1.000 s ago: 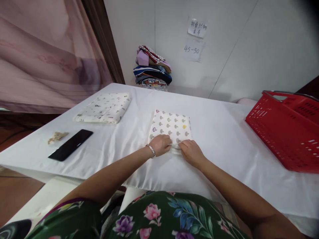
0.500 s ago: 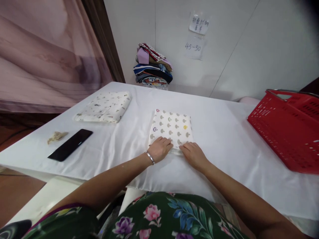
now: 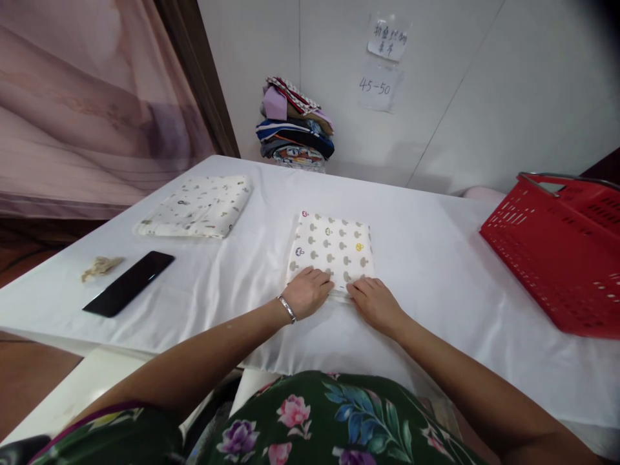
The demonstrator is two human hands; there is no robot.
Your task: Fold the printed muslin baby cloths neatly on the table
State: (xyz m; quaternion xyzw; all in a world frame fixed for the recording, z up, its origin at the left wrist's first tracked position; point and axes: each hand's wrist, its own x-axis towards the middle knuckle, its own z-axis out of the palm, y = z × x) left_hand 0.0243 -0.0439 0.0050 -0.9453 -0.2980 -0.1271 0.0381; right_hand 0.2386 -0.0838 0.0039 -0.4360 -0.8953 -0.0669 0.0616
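In front of me on the white-covered table lies a neatly folded white cloth [image 3: 329, 248] printed with grey mushroom shapes, a few of them coloured. My left hand [image 3: 308, 292], a silver bracelet at its wrist, is closed on the cloth's near edge, left of the middle. Close beside it, my right hand [image 3: 376, 302] pinches the same edge near the right corner. The fingertips of both hands rest over the fold. Both thumbs are partly hidden.
Another folded printed cloth [image 3: 196, 206] lies at the left, with a black phone [image 3: 130, 283] and a crumpled beige scrap [image 3: 100, 267] nearer me. A red basket [image 3: 557, 258] stands at the right. Stacked folded fabrics [image 3: 296, 129] are beyond the table's [image 3: 426, 239] far edge, against the wall.
The view has shifted slightly, so things on the left sit a little farther left. Both hands stay at the near edge of the mushroom-print cloth, which looks the same.
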